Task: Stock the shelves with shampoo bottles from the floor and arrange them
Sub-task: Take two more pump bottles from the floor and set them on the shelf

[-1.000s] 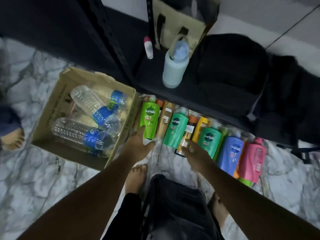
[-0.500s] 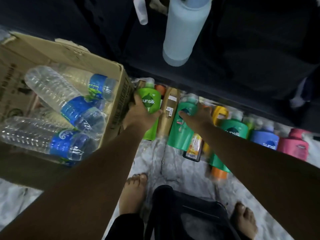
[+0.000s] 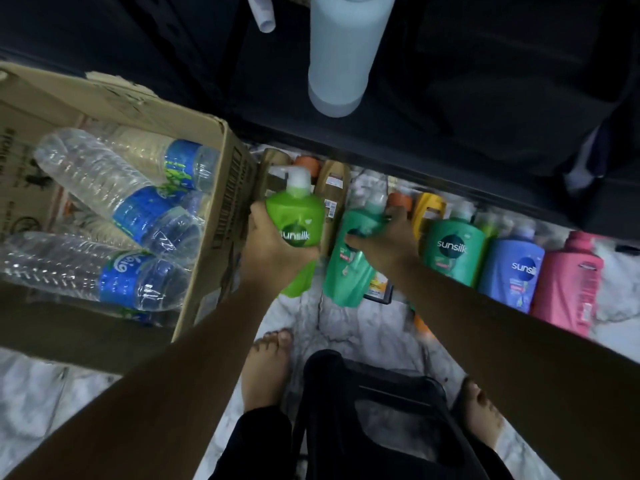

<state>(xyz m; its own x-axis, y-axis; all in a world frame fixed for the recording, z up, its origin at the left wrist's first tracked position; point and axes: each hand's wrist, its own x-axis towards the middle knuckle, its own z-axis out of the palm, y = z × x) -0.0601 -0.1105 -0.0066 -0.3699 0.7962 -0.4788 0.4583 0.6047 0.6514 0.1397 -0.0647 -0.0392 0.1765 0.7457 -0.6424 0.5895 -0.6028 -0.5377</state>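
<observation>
- At the left end of the row on the floor, your left hand (image 3: 273, 245) curls its fingers round the body of the light-green pump bottle (image 3: 294, 216). The bottle tilts up from the row; whether its base is clear of the floor cannot be told.
- Your right hand (image 3: 384, 240) wraps the shoulder of the teal pump bottle (image 3: 349, 271), thumb across the front.
- Risk, grip: each hold is single-handed on smooth plastic. The teal bottle, held high, could swing or slip on a quick lift.
- Risk, neighbours: the gold bottle (image 3: 332, 188) lies between the two held bottles, and a second teal bottle (image 3: 453, 247) lies just beside your right hand. A sideways pull would probably disturb the row toward the blue bottle (image 3: 512, 271) and the pink bottle (image 3: 568, 278).
- Risk, above: the pump heads could strike the shelf's front edge (image 3: 381, 157) or nudge the pale tumbler (image 3: 337, 53) standing near that edge.
- Surface: hard marbled floor (image 3: 346, 327). A cardboard box (image 3: 225, 188) of water bottles (image 3: 114, 188) stands at the row's left end.
- Room: dim, with dark bags on the shelf's right part.
</observation>
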